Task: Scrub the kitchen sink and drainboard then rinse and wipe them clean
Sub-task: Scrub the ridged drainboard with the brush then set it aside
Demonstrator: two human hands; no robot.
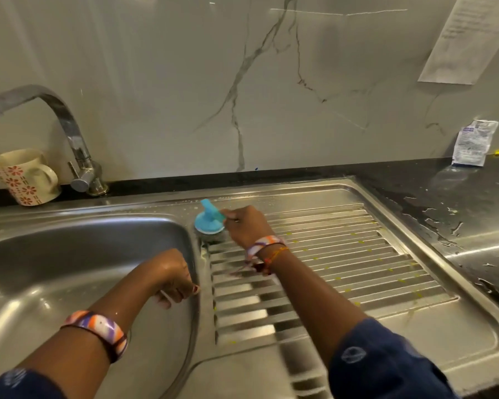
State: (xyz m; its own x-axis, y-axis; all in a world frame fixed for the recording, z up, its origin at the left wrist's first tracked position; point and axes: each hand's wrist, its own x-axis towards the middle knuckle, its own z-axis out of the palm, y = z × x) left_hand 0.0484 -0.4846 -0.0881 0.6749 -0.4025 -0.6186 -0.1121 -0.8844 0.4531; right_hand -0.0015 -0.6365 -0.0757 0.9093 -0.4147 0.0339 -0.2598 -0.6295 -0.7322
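1. Sink (pixel 69 254): a stainless steel basin fills the left of the view, its right wall meeting the ribbed drainboard (pixel 357 254), which is pressed into the same steel sheet and runs to the right.
2. Marble-patterned wall panel (pixel 185 96) stands behind the unit, with a sheet of printed paper (pixel 470 36) stuck to it at the upper right.
3. Black countertop (pixel 444 185) borders the drainboard on the right and back; water lies in patches on it.
4. Chrome faucet (pixel 69 133) rises at the back left corner, its spout pointing left.
5. Cream mug (pixel 23 177) with a red flower pattern sits just left of the faucet base.
6. White sachet (pixel 473 144) leans against the wall on the counter at the far right.
7. Right hand (pixel 249 224) grips the blue handle of a steel-wool scrubber (pixel 209 223), fingers curled round it, pressing the pad onto the drainboard's back left corner beside the basin.
8. Left hand (pixel 173 276) hangs over the basin's right edge, fingers curled; whether they grip the rim I cannot tell.
9. Striped bangles sit on both wrists.
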